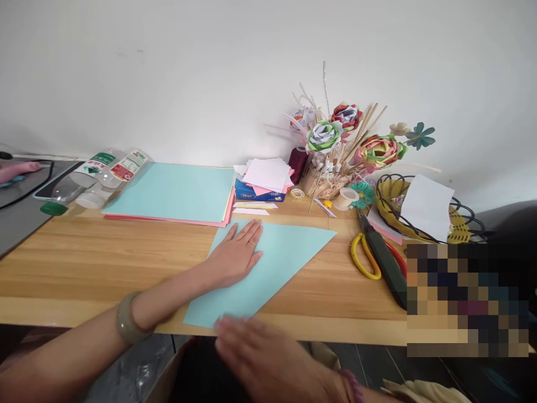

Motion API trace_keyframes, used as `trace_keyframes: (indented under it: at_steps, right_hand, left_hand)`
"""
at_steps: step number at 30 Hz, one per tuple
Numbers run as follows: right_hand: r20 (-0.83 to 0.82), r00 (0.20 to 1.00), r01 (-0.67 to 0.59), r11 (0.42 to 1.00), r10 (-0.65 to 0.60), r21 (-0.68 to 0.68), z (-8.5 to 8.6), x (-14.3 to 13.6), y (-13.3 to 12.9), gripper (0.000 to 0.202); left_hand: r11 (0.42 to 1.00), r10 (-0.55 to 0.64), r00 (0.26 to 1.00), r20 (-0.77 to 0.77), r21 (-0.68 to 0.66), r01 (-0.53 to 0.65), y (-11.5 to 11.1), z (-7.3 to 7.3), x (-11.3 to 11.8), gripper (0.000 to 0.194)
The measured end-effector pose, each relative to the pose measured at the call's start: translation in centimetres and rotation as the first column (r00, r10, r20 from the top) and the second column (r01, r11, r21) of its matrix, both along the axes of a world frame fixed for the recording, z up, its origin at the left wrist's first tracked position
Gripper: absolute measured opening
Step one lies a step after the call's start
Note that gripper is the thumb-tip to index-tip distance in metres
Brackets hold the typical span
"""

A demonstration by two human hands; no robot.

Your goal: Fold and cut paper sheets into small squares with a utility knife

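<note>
A light-blue sheet of paper (272, 257) lies on the wooden table, folded, with a slanted right-hand edge and a pointed corner to the right. My left hand (237, 252) rests flat on its upper left part, fingers stretched out, a ring on one finger. My right hand (262, 347) is at the paper's lower edge by the front of the table. It is blurred by motion, but its fingers look extended, with nothing visible in them. Whether it presses on the paper I cannot tell.
Back left lie a stack of coloured paper (176, 190) and plastic bottles (113, 170). Small papers (268, 173) top a blue box (258, 193). Paper flowers (325, 136), yellow-handled scissors (364, 257), a dark-handled tool (384, 260) and a yellow basket (461, 228) stand or lie right.
</note>
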State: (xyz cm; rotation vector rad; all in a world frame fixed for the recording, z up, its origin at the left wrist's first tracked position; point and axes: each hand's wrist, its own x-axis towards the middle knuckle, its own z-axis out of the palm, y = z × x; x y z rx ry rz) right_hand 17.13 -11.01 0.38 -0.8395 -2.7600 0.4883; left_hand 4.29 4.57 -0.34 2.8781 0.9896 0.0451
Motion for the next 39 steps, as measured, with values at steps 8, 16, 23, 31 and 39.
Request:
trace_keyframes:
  at_steps: [8,16,23,31,39]
  right_hand:
    - [-0.028,0.994,0.103,0.991,-0.101,0.082,1.8,1.6,0.0,0.059]
    - [0.142,0.914,0.384,0.923,-0.379,-0.005,1.2,5.0,0.9,0.073]
    - [0.171,0.914,0.364,0.930,-0.369,0.060,0.9,7.3,1.8,0.070]
    - [0.293,0.702,0.569,0.759,-0.649,0.317,0.8,14.5,3.9,0.060]
    - [0.277,0.613,0.623,0.669,-0.740,0.405,0.6,15.3,4.6,0.067]
  left_hand:
    - [0.999,-0.035,0.994,0.104,0.019,0.033,0.6,0.4,-0.4,0.057]
    - [0.897,-0.340,0.891,0.300,0.388,0.212,-7.7,1.0,-4.3,0.055]
    - [0.865,-0.276,0.958,0.070,0.452,0.216,-11.9,-1.6,-5.6,0.048]
    - [0.854,-0.238,0.940,0.243,0.513,0.084,-12.5,-2.6,-6.6,0.033]
    - [0.826,-0.291,0.947,0.135,0.535,0.178,-12.4,-1.3,-8.9,0.059]
